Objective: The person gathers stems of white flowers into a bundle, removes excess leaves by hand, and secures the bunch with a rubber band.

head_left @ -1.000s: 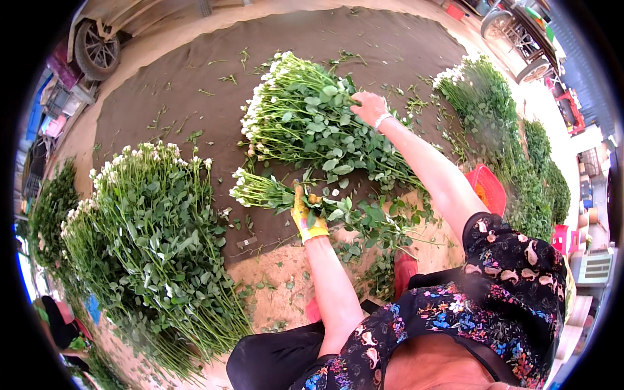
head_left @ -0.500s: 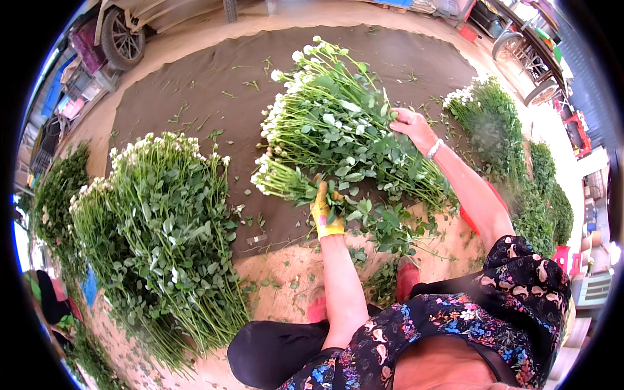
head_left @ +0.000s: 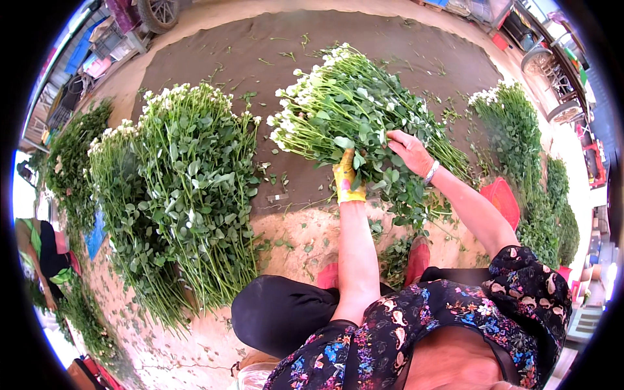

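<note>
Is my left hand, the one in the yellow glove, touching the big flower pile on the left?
Apart. The head view shows brown cloth between your left hand and that pile.

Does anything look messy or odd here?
Yes: leaf scraps lie scattered across the brown cloth and the floor, apart from the flower piles. Oddly, the left hand wears a yellow glove while the right hand is bare.

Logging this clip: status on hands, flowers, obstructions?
Gloved left hand, bare right hand at white-flowered bunch. Grips unclear among leaves. No other obstruction visible.
</note>
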The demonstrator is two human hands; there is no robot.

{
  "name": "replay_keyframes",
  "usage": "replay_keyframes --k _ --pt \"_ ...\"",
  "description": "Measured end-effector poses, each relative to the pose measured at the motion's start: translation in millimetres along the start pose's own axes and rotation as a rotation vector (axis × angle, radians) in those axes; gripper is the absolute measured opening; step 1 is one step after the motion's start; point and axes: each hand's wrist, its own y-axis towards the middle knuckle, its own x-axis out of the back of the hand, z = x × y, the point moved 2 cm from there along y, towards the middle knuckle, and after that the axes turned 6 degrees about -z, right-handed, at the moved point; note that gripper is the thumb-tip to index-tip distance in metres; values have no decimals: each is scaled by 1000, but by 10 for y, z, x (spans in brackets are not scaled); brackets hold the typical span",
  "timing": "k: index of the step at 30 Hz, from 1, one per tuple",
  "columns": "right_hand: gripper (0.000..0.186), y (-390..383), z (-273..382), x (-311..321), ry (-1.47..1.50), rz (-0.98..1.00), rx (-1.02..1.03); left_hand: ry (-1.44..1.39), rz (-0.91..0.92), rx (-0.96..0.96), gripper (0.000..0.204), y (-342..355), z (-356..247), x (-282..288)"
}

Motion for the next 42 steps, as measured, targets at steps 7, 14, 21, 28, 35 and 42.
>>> replay_keyframes --k 7,14,21,28,35,42 --pt "19 50 176 -204 143 24 -13 42 50 -85 27 -42 -114 -29" --pt "33 119 355 -117 216 40 -198 35 154 -50 41 -45 -316 91" --pt "27 -49 137 -220 260 56 -238 -7 258 27 62 -52 -205 85" --pt "24 -123 63 -354 236 285 -375 16 369 -30 72 -117 -168 71" --pt "35 -83 14 -419 -281 281 102 -25 -76 -57 30 108 -152 148" --pt "82 -302 439 -568 -820 359 168 -171 -180 -41 29 189 -239 248"
